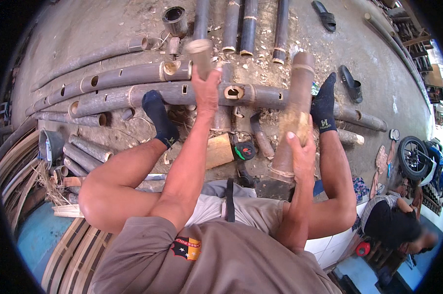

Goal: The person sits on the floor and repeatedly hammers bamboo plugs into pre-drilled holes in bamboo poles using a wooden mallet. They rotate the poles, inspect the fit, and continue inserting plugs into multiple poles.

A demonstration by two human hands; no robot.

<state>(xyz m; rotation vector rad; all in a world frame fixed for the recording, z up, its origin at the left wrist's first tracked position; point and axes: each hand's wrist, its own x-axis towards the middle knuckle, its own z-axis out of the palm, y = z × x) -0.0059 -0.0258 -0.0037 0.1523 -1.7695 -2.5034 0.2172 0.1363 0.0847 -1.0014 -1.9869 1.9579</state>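
My left hand (206, 93) is closed around a short, thick piece of bamboo (200, 51), smeared by motion, above the long bamboo poles. My right hand (303, 154) grips a thicker bamboo section (299, 88), held tilted over my right shin, with a pale cut patch near the fingers. Between my feet lies a long dark bamboo pole (153, 93) with cut openings, and my left foot rests against it. Beyond it is a second pole (108, 81) with similar holes. A wooden block (218, 152) and a green-and-black tape measure (244, 150) sit between my legs.
Several dark bamboo tubes (249, 29) lie at the far side among wood chips, near a dark pot (175, 22). Black slippers (351, 84) are at the right. Bamboo strips (67, 255) fill the lower left. Another person (390, 220) and a motorcycle wheel (412, 157) are at the right.
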